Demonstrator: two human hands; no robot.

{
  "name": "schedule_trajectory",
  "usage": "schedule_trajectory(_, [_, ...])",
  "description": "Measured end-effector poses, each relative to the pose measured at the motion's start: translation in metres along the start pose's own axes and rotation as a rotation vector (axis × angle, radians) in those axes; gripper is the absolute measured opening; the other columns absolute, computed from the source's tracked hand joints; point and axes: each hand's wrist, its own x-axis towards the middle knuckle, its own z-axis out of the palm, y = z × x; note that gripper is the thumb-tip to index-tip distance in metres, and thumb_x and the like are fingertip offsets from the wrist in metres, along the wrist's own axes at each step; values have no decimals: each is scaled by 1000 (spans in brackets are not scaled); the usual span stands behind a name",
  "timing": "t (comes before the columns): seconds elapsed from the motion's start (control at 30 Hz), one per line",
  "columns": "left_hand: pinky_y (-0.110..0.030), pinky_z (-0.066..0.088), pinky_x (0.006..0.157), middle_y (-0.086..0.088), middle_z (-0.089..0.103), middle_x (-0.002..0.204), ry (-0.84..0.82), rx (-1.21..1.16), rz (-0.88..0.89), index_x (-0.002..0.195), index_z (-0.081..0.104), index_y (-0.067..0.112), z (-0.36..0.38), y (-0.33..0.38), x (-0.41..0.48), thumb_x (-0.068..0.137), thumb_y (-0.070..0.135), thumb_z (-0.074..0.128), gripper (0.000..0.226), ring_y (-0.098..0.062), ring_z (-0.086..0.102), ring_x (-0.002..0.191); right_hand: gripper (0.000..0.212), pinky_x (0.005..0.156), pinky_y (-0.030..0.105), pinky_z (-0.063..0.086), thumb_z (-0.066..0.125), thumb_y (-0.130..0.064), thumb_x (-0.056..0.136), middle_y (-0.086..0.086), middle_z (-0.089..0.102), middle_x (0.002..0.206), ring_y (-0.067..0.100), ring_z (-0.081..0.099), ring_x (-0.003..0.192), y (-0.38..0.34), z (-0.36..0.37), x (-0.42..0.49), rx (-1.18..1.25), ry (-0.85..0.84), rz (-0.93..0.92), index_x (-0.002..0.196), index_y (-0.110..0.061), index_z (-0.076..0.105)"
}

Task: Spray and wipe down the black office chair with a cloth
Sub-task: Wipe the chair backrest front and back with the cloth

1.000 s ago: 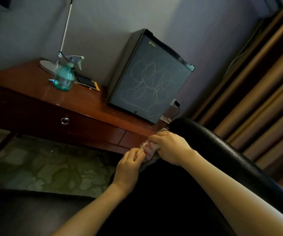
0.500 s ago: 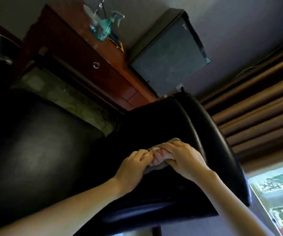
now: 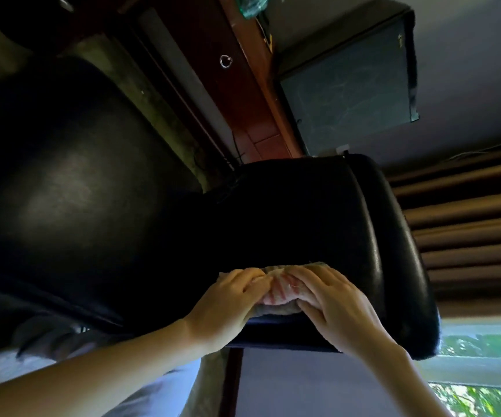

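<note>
Both hands, left hand (image 3: 228, 302) and right hand (image 3: 336, 308), press flat on the bunched cloth (image 3: 279, 291), each grip clamped on it, low on the black office chair (image 3: 288, 224) backrest at about 6 o'clock. The slick leather could let the wad slide or unfold, leaving streaks; the spray bottle (image 3: 250, 7) sits far off on the desk (image 3: 243, 94) at 12 o'clock.

Your two hands press down side by side, fingertips nearly meeting.

Your left hand (image 3: 228, 308) lies palm down with its fingers curled toward the right; your right hand (image 3: 338, 311) lies flat, fingers spread and pointing left. Both bare forearms reach in from the lower edge, the left from the lower left, the right from the lower right.
</note>
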Motion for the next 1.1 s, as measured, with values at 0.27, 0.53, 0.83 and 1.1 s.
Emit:
schedule_trajectory(0.27, [-32, 58, 70, -4, 65, 109, 30, 29, -46, 115, 59, 15, 14, -37, 31, 77, 9, 71, 41, -23, 65, 92, 41, 77, 24, 53, 54, -32, 85, -16, 58, 116, 10, 55, 107, 16, 18, 51, 42, 22, 31, 125, -36, 49])
schedule_trajectory(0.53, [-47, 51, 69, -5, 53, 114, -59, -27, -152, 121, 55, 17, 38, -130, 140, 91, 11, 56, 31, -26, 51, 100, 42, 77, 28, 49, 54, -33, 89, -11, 54, 122, 13, 50, 110, 87, 41, 164, -35, 24, 49, 131, -35, 46])
schedule_trajectory(0.83, [-41, 47, 69, -11, 56, 103, 47, 169, -61, 119, 54, 19, 46, -236, 290, 86, 10, 62, 36, -38, 58, 93, 43, 79, 47, 51, 49, -29, 83, 8, 58, 117, 34, 53, 103, 175, 50, 310, -86, 258, 83, 126, -25, 49])
schedule_trajectory(1.1, [-35, 36, 67, -14, 60, 106, 72, 123, -105, 119, 55, 15, 43, -238, 289, 85, 17, 59, 34, -40, 59, 99, 43, 77, 41, 45, 55, -23, 84, 11, 60, 111, 37, 53, 96, 171, 50, 321, -100, 223, 75, 127, -23, 50])
